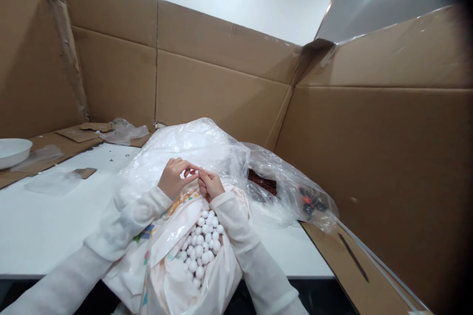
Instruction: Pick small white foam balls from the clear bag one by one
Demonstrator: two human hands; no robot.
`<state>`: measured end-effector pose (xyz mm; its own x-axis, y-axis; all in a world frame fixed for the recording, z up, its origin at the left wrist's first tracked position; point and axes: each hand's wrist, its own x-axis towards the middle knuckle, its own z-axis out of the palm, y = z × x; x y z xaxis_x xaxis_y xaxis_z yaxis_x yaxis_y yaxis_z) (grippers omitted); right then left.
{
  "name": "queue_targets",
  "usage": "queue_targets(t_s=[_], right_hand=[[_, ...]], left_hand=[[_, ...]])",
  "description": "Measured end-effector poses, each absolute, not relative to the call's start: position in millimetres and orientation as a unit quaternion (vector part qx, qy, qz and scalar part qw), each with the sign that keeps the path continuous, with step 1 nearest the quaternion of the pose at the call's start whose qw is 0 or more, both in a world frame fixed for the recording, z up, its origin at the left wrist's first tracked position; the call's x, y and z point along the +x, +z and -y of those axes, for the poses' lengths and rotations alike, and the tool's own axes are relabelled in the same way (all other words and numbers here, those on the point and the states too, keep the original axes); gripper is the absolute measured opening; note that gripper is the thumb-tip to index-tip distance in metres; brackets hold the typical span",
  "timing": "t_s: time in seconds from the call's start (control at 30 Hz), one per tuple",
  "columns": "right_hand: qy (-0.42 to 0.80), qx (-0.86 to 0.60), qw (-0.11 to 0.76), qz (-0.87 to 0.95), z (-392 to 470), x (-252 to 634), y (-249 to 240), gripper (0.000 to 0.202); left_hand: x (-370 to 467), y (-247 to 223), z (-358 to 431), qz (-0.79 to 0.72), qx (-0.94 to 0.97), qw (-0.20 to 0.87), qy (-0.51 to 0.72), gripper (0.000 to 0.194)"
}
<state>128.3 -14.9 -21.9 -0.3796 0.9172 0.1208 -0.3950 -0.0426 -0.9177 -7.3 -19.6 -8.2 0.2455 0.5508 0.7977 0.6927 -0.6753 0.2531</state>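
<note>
I am bringing the fingertips of my left hand (175, 178) and right hand (211, 186) together, the two hands meeting at the tips; on each hand the thumb is pressing against the fingers in a pinch; whatever is sitting between them is too small to make out, so I cannot tell what I am pinching. A white plastic bag with multicoloured print (192, 293) is lying open below my hands, between my forearms; numerous small, round, matte white balls (205, 241) are filling its opening. A large, crumpled, clear plastic bag (195, 135) is lying just beyond my hands on the flat white tabletop (29, 236); to its right, clear plastic is covering a dark brown, textured piece (262, 182) and a red-and-black item (311, 202); tall brown cardboard walls (221, 74) are standing around the tabletop.
</note>
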Motion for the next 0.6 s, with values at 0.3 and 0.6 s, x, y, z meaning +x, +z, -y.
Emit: queue_targets(t_s=[0.3, 0.6], right_hand=[[0.765, -0.181, 0.568, 0.243, -1, 142, -23, 0.024], [0.744, -0.197, 0.617, 0.164, -14, 143, -37, 0.048]], left_hand=[[-5, 7, 45, 0.230, -0.858, -0.078, -0.453, 0.044], [-20, -18, 8, 0.499, -0.758, 0.024, -0.419, 0.027]])
